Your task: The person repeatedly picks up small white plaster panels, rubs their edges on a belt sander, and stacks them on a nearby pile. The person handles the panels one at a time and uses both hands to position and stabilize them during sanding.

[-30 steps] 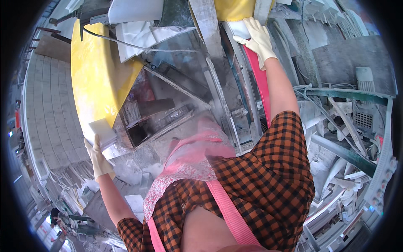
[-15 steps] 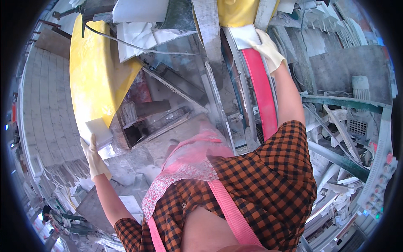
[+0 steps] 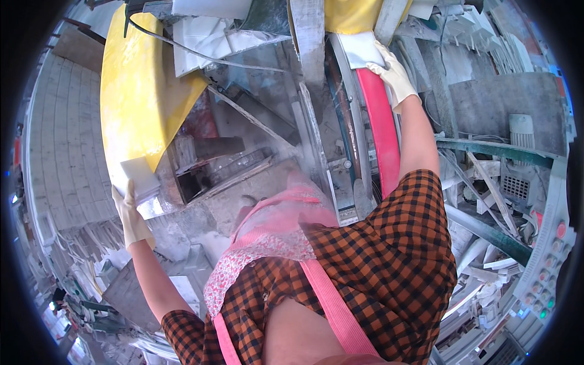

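Observation:
Both my hands wear pale cream gloves. My left hand (image 3: 129,210) holds the near edge of a white square tile (image 3: 140,175), its thumb lying on top. That tile rests at the lower end of a yellow sheet-covered slope (image 3: 135,91). On the right, my right hand (image 3: 394,72) grips the right edge of another white square tile (image 3: 359,48), thumb across its near corner; the fingers' undersides are hidden. This tile lies at the far end of a long red strip (image 3: 380,131), set between metal rails and just below a yellow sheet (image 3: 353,15).
Grey metal rails (image 3: 313,137) and a dusty frame stand between my arms. A dark cable (image 3: 201,58) crosses above. At right are a green beam (image 3: 496,149), a motor (image 3: 521,131) and a button panel (image 3: 547,267). Stacked pale slabs (image 3: 64,146) fill the left.
Both hands keep their hold on the tiles. The whole view has shifted slightly, and my left hand with its tile appears a little farther up and left.

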Motion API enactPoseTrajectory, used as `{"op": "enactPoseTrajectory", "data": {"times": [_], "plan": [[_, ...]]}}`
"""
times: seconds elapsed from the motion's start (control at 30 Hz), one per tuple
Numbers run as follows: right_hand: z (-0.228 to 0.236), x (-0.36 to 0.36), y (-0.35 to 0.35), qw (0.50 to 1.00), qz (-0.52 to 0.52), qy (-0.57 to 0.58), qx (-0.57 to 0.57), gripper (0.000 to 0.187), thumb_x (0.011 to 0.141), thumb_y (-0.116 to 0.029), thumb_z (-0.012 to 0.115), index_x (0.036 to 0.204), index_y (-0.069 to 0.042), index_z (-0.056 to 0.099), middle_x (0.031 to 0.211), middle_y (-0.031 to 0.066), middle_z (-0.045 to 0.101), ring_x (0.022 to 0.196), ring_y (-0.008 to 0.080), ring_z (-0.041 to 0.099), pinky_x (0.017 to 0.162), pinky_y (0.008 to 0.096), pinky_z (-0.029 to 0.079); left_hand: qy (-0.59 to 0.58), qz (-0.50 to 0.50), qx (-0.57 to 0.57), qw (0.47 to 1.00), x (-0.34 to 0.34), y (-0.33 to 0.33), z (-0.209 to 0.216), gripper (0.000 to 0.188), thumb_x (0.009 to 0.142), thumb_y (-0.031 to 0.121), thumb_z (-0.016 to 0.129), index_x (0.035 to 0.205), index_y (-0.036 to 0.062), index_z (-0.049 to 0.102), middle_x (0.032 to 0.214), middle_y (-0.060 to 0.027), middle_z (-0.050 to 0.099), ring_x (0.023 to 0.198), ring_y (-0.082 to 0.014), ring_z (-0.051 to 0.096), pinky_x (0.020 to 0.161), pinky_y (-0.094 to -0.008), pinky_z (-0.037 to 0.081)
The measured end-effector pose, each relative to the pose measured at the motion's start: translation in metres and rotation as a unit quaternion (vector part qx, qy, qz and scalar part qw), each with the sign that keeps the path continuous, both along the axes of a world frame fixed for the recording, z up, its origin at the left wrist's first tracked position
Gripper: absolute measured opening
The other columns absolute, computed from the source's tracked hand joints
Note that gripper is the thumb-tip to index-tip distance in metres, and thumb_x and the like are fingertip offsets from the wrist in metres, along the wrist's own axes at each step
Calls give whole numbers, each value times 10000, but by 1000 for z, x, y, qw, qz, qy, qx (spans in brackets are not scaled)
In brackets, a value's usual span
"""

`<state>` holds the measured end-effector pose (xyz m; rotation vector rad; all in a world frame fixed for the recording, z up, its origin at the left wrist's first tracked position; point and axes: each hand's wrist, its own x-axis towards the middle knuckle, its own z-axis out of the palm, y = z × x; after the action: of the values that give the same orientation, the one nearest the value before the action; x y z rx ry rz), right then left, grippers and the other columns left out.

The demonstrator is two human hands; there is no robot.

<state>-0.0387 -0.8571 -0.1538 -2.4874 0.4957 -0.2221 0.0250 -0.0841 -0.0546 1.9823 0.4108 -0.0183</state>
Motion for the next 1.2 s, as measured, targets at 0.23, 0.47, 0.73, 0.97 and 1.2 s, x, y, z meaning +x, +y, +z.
{"op": "enactPoseTrajectory", "data": {"times": [0.23, 0.47, 0.73, 0.97, 1.2], "plan": [[3, 3, 3, 954, -128, -40, 268, 554, 936, -283, 677, 1456, -138, 550, 1393, 184, 613, 1292, 285, 584, 1053, 407, 464, -15, -13, -30, 999, 7, 9, -8, 1052, 846, 358, 838, 1585, -53, 213, 1541, -238, 396, 1412, -303, 412, 1165, -397, 335], [16, 54, 84, 959, -175, 77, -209, 748, 915, -570, 602, 1444, -50, 506, 1497, 153, 492, 1375, 295, 456, 1108, 458, 377, -29, -10, -34, 999, 5, 8, -7, 1055, 840, 354, 843, 1583, -57, 216, 1531, -233, 410, 1405, -303, 424, 1164, -397, 337], [6, 8, 100, 949, -132, 17, -286, 834, 873, -647, 622, 1438, -46, 499, 1508, 173, 462, 1381, 318, 426, 1116, 477, 352, -26, -11, -31, 999, 14, 10, -12, 1121, 804, 409, 865, 1578, -68, 210, 1531, -240, 403, 1400, -323, 430, 1164, -405, 337], [18, -100, 126, 946, -99, 113, -287, 832, 896, -546, 632, 1519, -35, 426, 1592, 184, 386, 1459, 331, 366, 1147, 439, 355, -36, -31, -28, 998, -7, -21, 11, 983, 870, 427, 789, 1567, -20, 261, 1538, -180, 419, 1435, -298, 388, 1179, -416, 295], [64, -93, 117, 942, -88, 245, -212, 1103, 636, -624, 847, 1485, -45, 446, 1511, 108, 406, 1452, 288, 325, 1113, 621, 360, -44, -42, -55, 997, -18, -43, 32, 858, 894, 401, 766, 1534, -1, 358, 1470, -171, 498, 1358, -284, 464, 1141, -406, 338]]}}
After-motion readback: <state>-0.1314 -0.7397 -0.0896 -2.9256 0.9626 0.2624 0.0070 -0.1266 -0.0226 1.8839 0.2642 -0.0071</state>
